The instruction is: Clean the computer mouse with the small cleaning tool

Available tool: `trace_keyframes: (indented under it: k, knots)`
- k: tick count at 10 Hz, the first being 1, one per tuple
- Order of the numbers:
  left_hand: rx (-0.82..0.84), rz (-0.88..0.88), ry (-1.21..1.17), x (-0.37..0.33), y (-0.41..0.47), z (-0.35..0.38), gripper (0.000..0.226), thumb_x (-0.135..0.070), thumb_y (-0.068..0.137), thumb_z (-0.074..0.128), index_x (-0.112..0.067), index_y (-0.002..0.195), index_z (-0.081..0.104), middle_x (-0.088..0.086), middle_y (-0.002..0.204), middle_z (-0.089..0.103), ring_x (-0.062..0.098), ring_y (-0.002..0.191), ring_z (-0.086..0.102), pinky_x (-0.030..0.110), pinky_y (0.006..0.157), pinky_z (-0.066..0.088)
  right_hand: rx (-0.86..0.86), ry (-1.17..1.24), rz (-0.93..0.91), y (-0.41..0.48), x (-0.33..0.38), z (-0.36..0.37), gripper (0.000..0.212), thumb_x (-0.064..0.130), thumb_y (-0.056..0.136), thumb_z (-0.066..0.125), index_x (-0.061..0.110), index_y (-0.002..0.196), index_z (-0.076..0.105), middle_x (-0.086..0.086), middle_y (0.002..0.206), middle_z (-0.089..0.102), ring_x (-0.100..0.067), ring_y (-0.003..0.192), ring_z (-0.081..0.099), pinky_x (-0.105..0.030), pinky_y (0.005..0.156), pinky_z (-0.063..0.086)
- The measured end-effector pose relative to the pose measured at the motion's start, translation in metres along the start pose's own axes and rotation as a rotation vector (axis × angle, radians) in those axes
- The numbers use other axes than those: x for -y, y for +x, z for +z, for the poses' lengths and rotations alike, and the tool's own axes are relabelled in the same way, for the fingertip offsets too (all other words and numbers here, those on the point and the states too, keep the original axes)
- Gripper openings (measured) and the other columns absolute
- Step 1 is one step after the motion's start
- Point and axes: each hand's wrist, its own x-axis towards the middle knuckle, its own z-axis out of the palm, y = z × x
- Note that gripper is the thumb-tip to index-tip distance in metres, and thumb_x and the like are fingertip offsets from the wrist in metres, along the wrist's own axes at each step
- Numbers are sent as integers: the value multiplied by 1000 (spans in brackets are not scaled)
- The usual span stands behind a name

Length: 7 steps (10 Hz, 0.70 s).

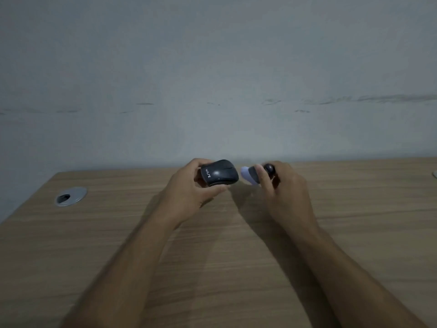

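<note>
Head view: wood-grain surface (354, 209), grey wall; left hand (189, 192) grips mouse (219, 172), right hand (286, 188) grips cleaning tool (250, 175).

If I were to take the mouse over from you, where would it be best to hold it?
Grip the mouse across its two long sides, coming from above its domed back. The left hand already pinches its rear end off the desk, so the narrower front end, pointing towards the cleaning tool, is free.
</note>
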Motion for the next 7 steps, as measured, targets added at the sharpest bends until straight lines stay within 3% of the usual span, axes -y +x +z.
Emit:
trace_keyframes:
  k: [1,2,3,4,5,6,7]
  knots:
    - [-86,-75,100,5,0,7,55,-46,73,96,-33,118,67,-12,108,82,9,95,79,45,89,65,116,-85,14,-7,-18,1,23,41,103,69,27,116,81,1,95,68,-19,83,65,-24,72,37]
    - [-190,-131,259,2,-9,19,51,-46,77,93,-28,116,64,-13,110,76,16,104,70,33,82,52,269,-135,-12,-17,-18,5,34,42,99,70,40,133,75,5,99,58,-19,90,63,-33,81,51]
    - [-262,-143,470,6,-17,29,54,-65,76,83,-30,110,60,-11,116,63,22,127,52,38,101,39,372,-217,-7,-28,-11,9,45,52,96,70,42,139,68,8,108,56,-22,112,62,-47,101,53]
    - [-244,-140,621,17,-22,37,75,-87,71,64,-25,113,59,-3,121,59,27,134,50,46,117,36,400,-264,10,-35,-2,3,55,65,95,60,42,144,64,7,113,59,-23,119,60,-50,105,51]
    - [-231,-133,715,19,-29,42,106,-103,59,49,-15,117,60,5,129,63,33,141,47,53,121,35,427,-305,9,-41,2,-3,72,81,89,44,43,147,62,16,103,52,-20,116,62,-49,104,51]
    - [-212,-155,608,9,-36,39,99,-102,65,45,-17,112,62,3,124,64,29,133,51,49,119,39,420,-204,24,-47,7,-8,67,80,92,46,39,143,66,14,105,66,-19,110,68,-48,103,54]
    - [-208,-149,438,8,-40,24,74,-84,89,39,-20,115,65,3,126,67,29,130,58,47,113,46,325,-22,93,-42,10,-16,47,58,104,60,29,139,72,7,127,77,-15,119,71,-28,102,50]
